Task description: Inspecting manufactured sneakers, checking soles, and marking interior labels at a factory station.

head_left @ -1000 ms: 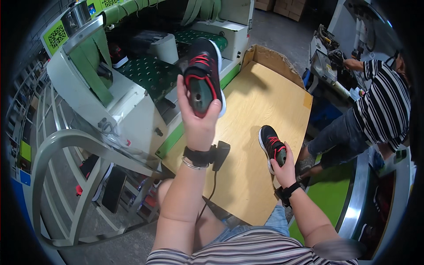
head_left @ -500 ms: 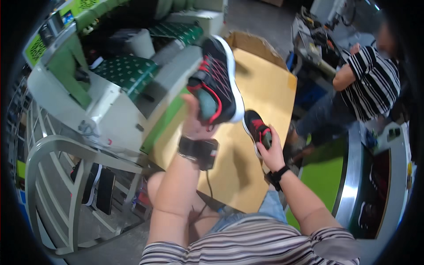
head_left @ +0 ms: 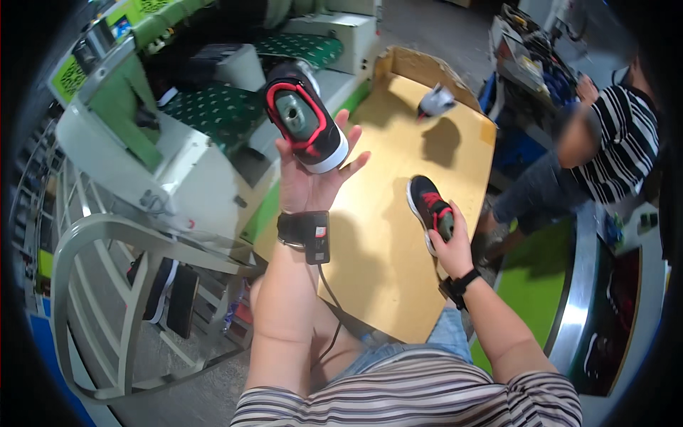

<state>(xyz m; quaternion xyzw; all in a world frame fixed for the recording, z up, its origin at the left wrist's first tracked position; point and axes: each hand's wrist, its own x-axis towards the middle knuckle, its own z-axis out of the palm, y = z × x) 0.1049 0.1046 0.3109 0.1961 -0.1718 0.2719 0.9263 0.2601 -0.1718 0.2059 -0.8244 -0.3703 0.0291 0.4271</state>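
One shoe (head_left: 328, 139) tilts over the splayed left hand (head_left: 313, 181); the right hand (head_left: 455, 248) grips a second shoe (head_left: 422, 200).

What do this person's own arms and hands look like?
The left hand and right hand are bare; the short sleeves are striped. The left wears a black band, dark box with cable, and thin pale bracelet; the right, another black strap with a dark module.
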